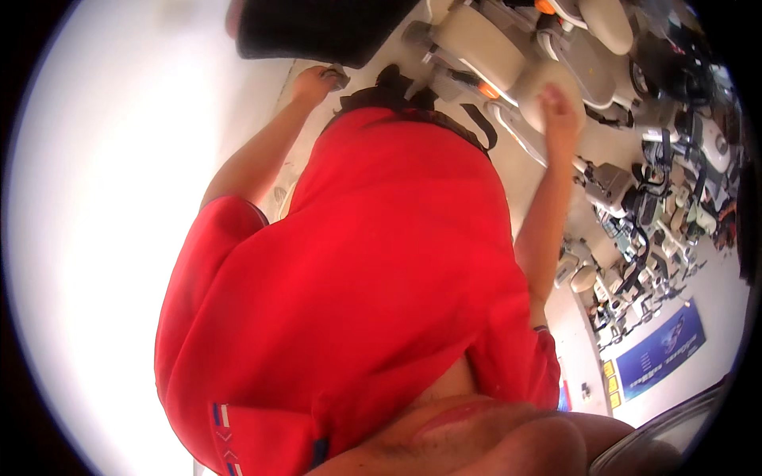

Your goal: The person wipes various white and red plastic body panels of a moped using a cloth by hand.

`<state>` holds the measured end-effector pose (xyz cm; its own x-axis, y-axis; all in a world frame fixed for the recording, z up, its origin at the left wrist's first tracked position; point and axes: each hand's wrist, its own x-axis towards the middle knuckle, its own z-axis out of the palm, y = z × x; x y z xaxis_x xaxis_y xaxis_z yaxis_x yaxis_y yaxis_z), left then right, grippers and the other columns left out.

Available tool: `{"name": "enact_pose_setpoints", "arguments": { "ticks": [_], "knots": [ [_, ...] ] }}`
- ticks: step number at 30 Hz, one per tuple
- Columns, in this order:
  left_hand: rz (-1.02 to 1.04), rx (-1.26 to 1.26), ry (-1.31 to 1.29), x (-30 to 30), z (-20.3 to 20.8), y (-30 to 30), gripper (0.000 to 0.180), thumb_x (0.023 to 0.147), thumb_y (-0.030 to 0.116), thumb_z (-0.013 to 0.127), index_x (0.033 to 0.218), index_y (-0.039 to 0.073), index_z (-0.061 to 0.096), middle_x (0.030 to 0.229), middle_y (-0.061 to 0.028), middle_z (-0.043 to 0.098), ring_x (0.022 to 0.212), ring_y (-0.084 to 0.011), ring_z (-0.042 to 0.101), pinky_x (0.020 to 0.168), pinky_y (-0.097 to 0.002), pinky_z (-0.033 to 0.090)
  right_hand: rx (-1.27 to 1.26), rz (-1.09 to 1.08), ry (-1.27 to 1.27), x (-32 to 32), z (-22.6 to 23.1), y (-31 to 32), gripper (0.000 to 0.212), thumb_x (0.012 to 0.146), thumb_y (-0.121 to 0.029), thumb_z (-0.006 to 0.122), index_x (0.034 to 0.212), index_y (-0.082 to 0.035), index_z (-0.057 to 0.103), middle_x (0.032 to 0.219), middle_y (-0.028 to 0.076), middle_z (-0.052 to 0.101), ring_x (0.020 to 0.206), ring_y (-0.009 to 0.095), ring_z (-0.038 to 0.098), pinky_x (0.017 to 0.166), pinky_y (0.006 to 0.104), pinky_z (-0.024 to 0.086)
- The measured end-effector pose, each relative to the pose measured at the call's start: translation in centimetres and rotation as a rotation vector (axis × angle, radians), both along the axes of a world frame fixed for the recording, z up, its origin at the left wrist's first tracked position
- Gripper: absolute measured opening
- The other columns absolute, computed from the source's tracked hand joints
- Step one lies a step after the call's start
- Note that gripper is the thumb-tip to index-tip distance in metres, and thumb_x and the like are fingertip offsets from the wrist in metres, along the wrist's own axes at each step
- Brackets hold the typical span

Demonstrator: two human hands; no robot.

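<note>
My left hand (314, 84) is closed round a small grey-brown crumpled thing (337, 77) that looks like a rag. It is held just below a dark, flat, black panel (317, 30). My right hand (559, 109) is over the rounded pale end of a beige scooter seat (549, 86). Its fingers are blurred, and I cannot tell whether anything is in them. My red shirt fills the middle of the view and hides much of what is below.
Parked scooters with long beige seats (479, 46) and orange reflectors (487, 90) stand close on the right. Several more scooters (635, 230) crowd the far right. A blue poster (660, 349) hangs on the wall. At left is a bright white surface (103, 222).
</note>
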<state>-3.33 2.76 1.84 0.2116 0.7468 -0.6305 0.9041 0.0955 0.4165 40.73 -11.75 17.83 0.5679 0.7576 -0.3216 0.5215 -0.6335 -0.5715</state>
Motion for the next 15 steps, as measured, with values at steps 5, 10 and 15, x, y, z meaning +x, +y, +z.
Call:
{"name": "enact_pose_setpoints", "arguments": {
  "ticks": [5, 10, 15],
  "knots": [
    [0.013, 0.027, -0.022, 0.3, -2.1, 0.5, 0.047, 0.077, 0.043, 0.063, 0.107, 0.008, 0.069, 0.101, -0.0204, 0.068, 0.099, -0.0367, 0.064, 0.085, -0.0436, 0.05, -0.191, -0.084, 0.228, -3.3, -11.8, -9.6, 0.041, 0.086, -0.036, 0.064, 0.108, -0.001, 0.068, 0.096, 0.014, 0.072, 0.088, 0.025, 0.069, 0.08, 0.0337, 0.051],
    [-0.098, 0.085, -0.045, 3.0, -3.1, 3.6, 0.05, 0.081, 0.047, 0.065, 0.102, 0.001, 0.069, 0.094, -0.0192, 0.07, 0.091, -0.0334, 0.067, 0.079, -0.0402, 0.051, -0.273, -0.32, 0.475, -6.4, -13.8, -13.7, 0.033, 0.089, -0.025, 0.062, 0.106, 0.003, 0.067, 0.09, 0.012, 0.071, 0.074, 0.019, 0.068, 0.07, 0.0297, 0.053],
    [-0.081, 0.049, -0.194, 5.9, -2.5, 4.7, 0.044, 0.082, 0.038, 0.067, 0.103, -0.001, 0.069, 0.091, -0.0165, 0.071, 0.083, -0.027, 0.068, 0.077, -0.0365, 0.051, -0.239, -0.39, 0.455, -9.3, -11.7, -15.0, 0.035, 0.09, -0.027, 0.061, 0.105, 0.003, 0.068, 0.09, 0.012, 0.071, 0.076, 0.019, 0.069, 0.07, 0.0301, 0.054]
  ]
}}
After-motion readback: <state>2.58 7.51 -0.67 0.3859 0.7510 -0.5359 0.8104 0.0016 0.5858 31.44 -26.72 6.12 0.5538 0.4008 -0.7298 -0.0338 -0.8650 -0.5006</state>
